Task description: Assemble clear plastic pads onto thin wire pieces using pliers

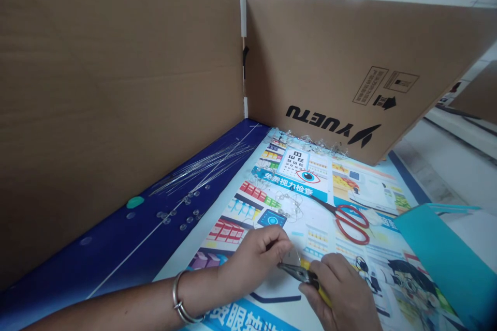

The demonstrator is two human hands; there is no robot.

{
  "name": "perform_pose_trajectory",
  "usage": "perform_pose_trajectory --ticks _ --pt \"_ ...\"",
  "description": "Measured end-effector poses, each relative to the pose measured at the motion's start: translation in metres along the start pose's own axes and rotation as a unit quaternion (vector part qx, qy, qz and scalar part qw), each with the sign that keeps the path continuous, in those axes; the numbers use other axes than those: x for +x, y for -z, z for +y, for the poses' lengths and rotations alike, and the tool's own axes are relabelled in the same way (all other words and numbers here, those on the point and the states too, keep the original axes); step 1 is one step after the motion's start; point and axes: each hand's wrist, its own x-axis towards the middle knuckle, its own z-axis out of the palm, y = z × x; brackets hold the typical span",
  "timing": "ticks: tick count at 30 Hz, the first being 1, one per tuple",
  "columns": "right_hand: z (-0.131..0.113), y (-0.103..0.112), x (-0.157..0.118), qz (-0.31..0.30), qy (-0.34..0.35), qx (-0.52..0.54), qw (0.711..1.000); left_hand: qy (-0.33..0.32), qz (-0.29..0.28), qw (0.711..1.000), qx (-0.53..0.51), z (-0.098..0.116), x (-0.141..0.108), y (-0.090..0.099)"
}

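My left hand (258, 253) is closed in a pinch on a thin wire (298, 253), which curves up in a small loop beyond the fingertips. My right hand (345, 289) wraps round the yellow handles of a pair of pliers (298, 272). The plier jaws point left and meet the wire close to my left fingertips; whether they grip it, I cannot tell. Beyond both hands, red-handled scissors (351, 222) lie on the printed sheet. A loose tangle of wire with clear beads (289, 204) rests to the left of the scissors.
Straight thin wires (205, 168) and several clear beads (190, 199) lie on the dark blue strip at left, near a green disc (135, 202). Cardboard panels (116, 88) stand at the left and back. More beaded wire (322, 146) lines the back panel. A teal bag (438, 253) sits right.
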Motion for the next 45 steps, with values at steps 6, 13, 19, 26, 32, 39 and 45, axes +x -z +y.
perform_pose_trajectory --ticks 6,13,19,26,32,39,45 --pt "0.001 0.000 -0.002 -0.017 0.005 -0.013 1.000 -0.001 0.001 1.000 0.009 -0.001 0.000 0.000" --pt "0.001 -0.002 -0.005 -0.025 0.013 -0.070 0.997 0.002 -0.003 0.999 0.040 -0.006 0.002 -0.001" --pt "-0.003 0.000 -0.005 -0.002 0.034 -0.134 0.990 -0.008 -0.005 0.995 0.102 -0.005 0.002 -0.001" --pt "-0.006 0.009 -0.002 0.000 0.052 -0.163 0.985 -0.034 -0.023 0.982 0.183 0.001 0.002 0.001" --pt "-0.007 0.009 -0.002 -0.014 0.037 -0.122 0.992 -0.062 -0.020 0.977 0.205 -0.001 0.000 0.000" --pt "0.003 0.004 -0.002 -0.029 -0.004 -0.074 0.997 -0.078 0.004 0.978 0.193 -0.002 0.004 0.005" --pt "0.017 0.010 -0.005 0.001 -0.006 -0.042 0.999 -0.089 0.029 0.961 0.259 -0.007 0.011 0.012"
